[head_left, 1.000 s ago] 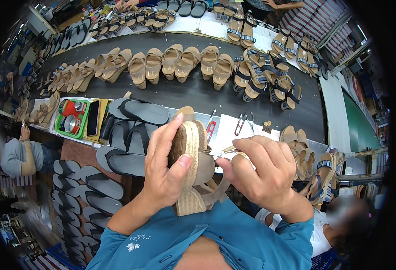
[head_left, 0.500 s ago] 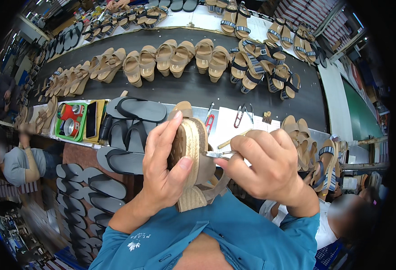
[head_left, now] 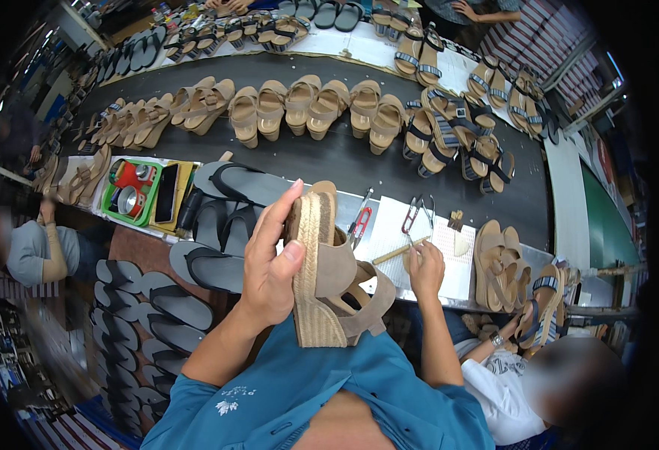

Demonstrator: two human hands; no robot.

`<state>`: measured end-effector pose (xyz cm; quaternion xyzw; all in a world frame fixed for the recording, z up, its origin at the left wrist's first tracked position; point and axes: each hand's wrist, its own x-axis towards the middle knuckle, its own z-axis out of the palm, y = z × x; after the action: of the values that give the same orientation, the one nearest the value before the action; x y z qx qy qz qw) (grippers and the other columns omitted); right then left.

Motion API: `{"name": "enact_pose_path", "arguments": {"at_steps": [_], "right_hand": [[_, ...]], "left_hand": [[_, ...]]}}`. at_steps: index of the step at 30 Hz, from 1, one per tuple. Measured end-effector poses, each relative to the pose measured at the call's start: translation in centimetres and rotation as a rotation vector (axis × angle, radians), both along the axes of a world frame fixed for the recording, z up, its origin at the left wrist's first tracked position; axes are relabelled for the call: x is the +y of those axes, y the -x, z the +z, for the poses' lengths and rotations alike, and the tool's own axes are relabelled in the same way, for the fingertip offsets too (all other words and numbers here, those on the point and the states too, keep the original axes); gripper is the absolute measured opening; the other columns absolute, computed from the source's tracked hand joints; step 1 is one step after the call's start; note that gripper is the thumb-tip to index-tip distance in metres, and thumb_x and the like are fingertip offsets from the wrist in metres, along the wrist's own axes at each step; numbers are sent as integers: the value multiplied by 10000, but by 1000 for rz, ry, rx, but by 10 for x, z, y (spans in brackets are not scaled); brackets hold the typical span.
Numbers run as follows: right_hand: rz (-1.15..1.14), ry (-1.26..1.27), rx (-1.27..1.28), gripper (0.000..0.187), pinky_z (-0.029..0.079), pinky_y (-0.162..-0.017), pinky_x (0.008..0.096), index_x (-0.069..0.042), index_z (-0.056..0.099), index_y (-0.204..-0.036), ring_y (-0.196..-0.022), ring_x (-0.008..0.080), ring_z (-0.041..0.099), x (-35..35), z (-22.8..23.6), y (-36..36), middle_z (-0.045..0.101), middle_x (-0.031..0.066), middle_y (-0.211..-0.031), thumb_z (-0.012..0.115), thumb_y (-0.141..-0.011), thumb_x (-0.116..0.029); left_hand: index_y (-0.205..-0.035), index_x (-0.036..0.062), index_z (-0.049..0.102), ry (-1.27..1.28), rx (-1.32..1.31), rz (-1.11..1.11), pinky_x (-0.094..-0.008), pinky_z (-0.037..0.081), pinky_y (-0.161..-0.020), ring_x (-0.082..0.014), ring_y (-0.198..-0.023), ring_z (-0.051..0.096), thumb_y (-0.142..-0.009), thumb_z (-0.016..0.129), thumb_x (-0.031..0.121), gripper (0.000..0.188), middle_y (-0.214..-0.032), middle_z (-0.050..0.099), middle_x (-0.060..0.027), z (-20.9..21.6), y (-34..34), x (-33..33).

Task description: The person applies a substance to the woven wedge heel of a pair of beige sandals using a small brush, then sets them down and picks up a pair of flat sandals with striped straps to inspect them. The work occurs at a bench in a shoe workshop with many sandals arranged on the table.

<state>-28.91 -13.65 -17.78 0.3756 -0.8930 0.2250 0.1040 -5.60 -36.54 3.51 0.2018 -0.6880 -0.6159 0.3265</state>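
A taupe wedge sandal [head_left: 335, 264] with a braided-rope sole edge is tipped on its side, straps to the right, in front of my chest. My left hand [head_left: 271, 262] grips it from the left, the thumb on the sole and the fingers reaching up along it. Out over the white papers, my right hand [head_left: 425, 270] is closed with its fingers bent downward; what they hold, if anything, is hidden. Beside its fingertips lies a thin tan stick [head_left: 400, 250]. Red-handled snips [head_left: 360, 223] and another red tool [head_left: 410, 217] rest beyond it.
Grey flip-flops [head_left: 208, 266] sit left of the sandal, near a green tray [head_left: 131, 193] of cups. Pairs of sandals [head_left: 316, 105] line the dark conveyor belt [head_left: 217, 161] ahead. More taupe wedges [head_left: 498, 262] stand at right, where a person in white [head_left: 506, 390] sits close.
My right hand has left the sandal's edge, where it held a silver-tipped tool, and moved away to the papers. The sandal has turned more upright in my left hand, showing its straps.
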Motion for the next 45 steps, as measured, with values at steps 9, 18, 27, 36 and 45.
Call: {"name": "enact_pose_path", "arguments": {"at_steps": [9, 18, 27, 36, 45], "right_hand": [[449, 706, -2376, 614, 515, -1021, 440, -4, 403, -1454, -1181, 320, 601, -41, 151, -87, 546, 226, -1346, 550, -989, -379], [622, 1247, -2735, 773, 452, -1060, 584, -34, 286, -1529, -1260, 466, 504, -47, 117, -73, 373, 311, -1469, 457, -984, -555], [658, 1393, -2562, 758, 461, -1066, 529, -59, 283, -1537, -1304, 420, 482, -40, 126, -52, 355, 279, -1504, 471, -987, -547], [726, 1430, -2446, 742, 510, -1031, 499, -69, 273, -1540, -1318, 436, 471, -46, 127, -46, 338, 305, -1506, 460, -996, -539], [484, 1318, -2113, 781, 550, -961, 512, -56, 264, -1538, -1263, 411, 520, -42, 103, -61, 411, 270, -1459, 512, -971, -533]], "left_hand": [[-1502, 10, 321, -495, 258, -12, -356, 387, -1091, -204, -1276, 488, -1025, 305, 402, 618, -1408, 484, -120, 1, 43, -4], [-1569, 34, 201, -333, -194, 124, -405, 230, -1189, -342, -1469, 274, -960, 430, 194, 671, -1571, 288, -240, -139, -2, -10], [-1471, -16, 343, -367, -281, -36, -354, 407, -1060, -209, -1237, 514, -951, 678, 323, 705, -1369, 516, -146, -226, -19, 12], [-1451, 21, 392, -969, -37, 6, -355, 497, -1010, -227, -1178, 599, -1060, 464, 342, 511, -1357, 557, -124, -223, 5, -9], [-1468, 29, 382, -1372, 565, -546, -477, 565, -955, -312, -1213, 594, -1036, 461, 400, 575, -1412, 521, -183, -102, 37, 21]]}}
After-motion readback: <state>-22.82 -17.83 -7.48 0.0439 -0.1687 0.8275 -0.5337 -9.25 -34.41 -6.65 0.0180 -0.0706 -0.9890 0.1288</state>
